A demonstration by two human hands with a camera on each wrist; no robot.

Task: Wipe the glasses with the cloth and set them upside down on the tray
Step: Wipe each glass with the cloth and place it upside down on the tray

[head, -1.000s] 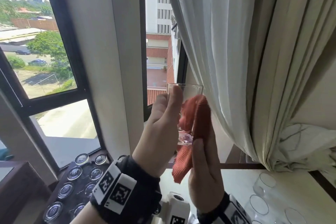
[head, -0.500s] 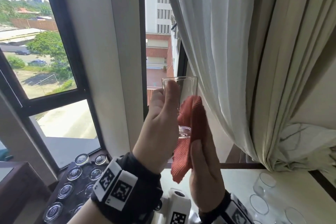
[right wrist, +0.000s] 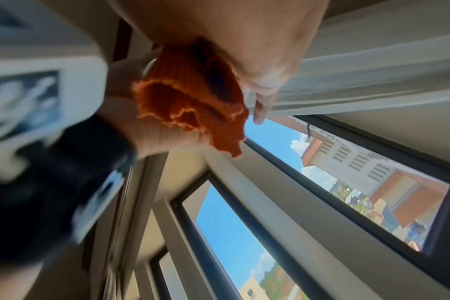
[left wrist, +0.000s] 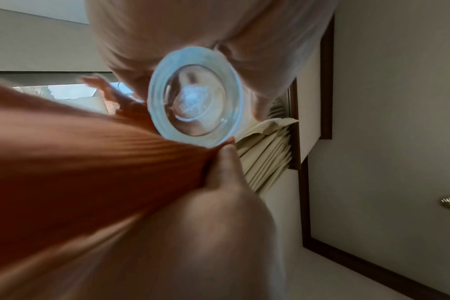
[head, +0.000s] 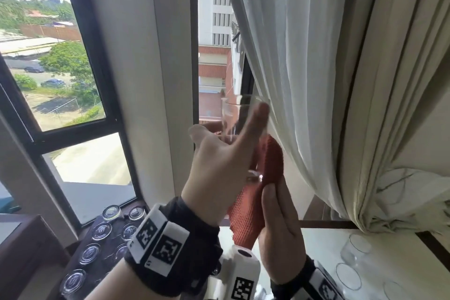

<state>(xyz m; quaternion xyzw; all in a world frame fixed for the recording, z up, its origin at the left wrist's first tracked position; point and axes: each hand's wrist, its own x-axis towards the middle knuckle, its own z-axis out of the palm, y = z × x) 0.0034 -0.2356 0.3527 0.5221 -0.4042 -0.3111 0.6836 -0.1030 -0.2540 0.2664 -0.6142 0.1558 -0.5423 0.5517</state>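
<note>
My left hand (head: 226, 143) holds a clear glass (head: 235, 114) upright at chest height in front of the window, thumb stretched up to its rim. The left wrist view looks at the glass's thick base (left wrist: 195, 97). My right hand (head: 280, 221) pinches an orange ribbed cloth (head: 267, 165) and presses it against the glass's lower right side. The cloth's frayed end (right wrist: 190, 105) hangs below the palm in the right wrist view. A dark tray (head: 115, 223) at the lower left carries several glasses (head: 102, 230) standing upside down.
Upright glasses (head: 358, 248) stand on the white counter at the lower right. A pale curtain (head: 316, 80) hangs just right of the held glass. The window frame and a cream pillar (head: 151, 80) are close behind. A dark wooden edge (head: 29, 238) borders the tray's left.
The glass has risen slightly. My left hand has turned and spread, its thumb now reaching along the glass to the rim. The cloth sits lower, near the base.
</note>
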